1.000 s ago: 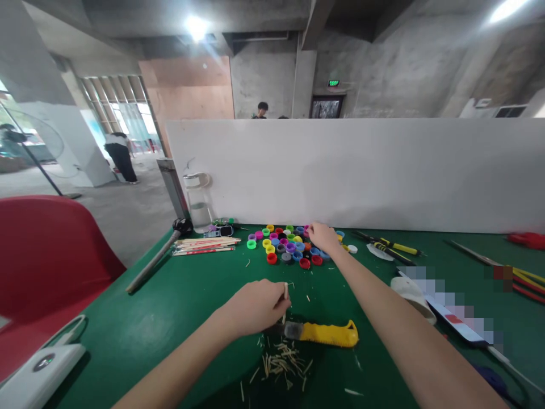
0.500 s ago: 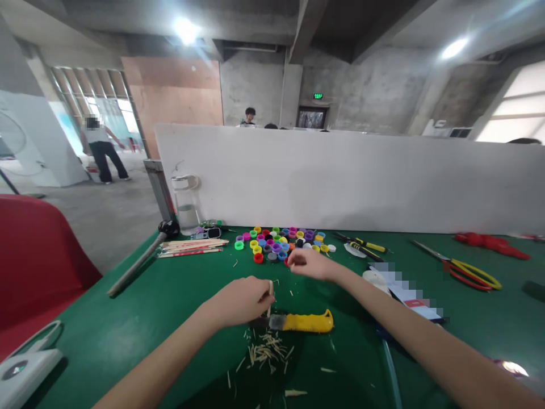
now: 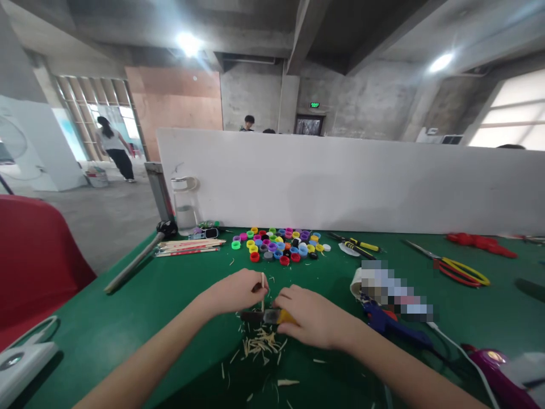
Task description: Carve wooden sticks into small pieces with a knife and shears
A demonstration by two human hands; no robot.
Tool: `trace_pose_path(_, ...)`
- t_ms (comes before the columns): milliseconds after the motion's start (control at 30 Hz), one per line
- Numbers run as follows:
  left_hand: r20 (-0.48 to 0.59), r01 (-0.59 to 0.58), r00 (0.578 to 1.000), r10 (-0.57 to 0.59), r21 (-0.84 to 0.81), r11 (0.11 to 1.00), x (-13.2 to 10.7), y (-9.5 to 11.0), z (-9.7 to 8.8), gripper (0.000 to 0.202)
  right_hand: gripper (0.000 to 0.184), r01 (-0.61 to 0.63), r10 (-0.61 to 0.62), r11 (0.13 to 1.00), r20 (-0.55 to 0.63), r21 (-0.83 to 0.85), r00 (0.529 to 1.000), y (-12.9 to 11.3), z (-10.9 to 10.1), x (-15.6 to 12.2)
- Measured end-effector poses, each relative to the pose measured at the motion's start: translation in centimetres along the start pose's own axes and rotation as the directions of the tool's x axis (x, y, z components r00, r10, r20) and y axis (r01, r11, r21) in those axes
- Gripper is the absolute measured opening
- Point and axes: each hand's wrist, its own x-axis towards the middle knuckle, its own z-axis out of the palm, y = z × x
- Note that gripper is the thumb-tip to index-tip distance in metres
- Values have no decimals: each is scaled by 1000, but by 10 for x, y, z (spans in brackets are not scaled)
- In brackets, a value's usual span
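Observation:
My left hand (image 3: 242, 291) is closed around a thin pale wooden stick (image 3: 263, 282), which stands nearly upright with its lower end near the knife. My right hand (image 3: 313, 315) lies over the yellow handle of a knife (image 3: 271, 316), fingers curled on it; most of the handle is hidden. The dark blade points left, across the foot of the stick. Just in front of the blade lies a heap of wood shavings (image 3: 259, 344), with a larger chip (image 3: 288, 382) nearer to me.
Many coloured bottle caps (image 3: 272, 247) lie beyond my hands. Wrapped wooden sticks (image 3: 189, 247) and a hammer (image 3: 136, 262) are at left. Scissors (image 3: 462, 271), a blue-handled tool (image 3: 394, 328) and a yellow-black tool (image 3: 361, 245) lie at right. A white panel (image 3: 340, 182) borders the table.
My right hand has come down from beside the bottle caps onto the yellow knife handle. My left hand still holds the stick. In the background, a person has turned and shifted right.

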Motion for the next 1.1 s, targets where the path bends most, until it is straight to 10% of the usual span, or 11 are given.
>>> trace_pose_path(733, -100, -93, 992, 79, -143, 985, 5, 12, 5, 26, 14, 15, -70, 964, -201, -265, 977, 7, 41, -14)
trace_pose_path(1100, -8, -113, 994, 113, -153, 982, -1, 19, -9, 25, 10, -125, 150, 988, -349, 93, 925, 15, 44, -13)
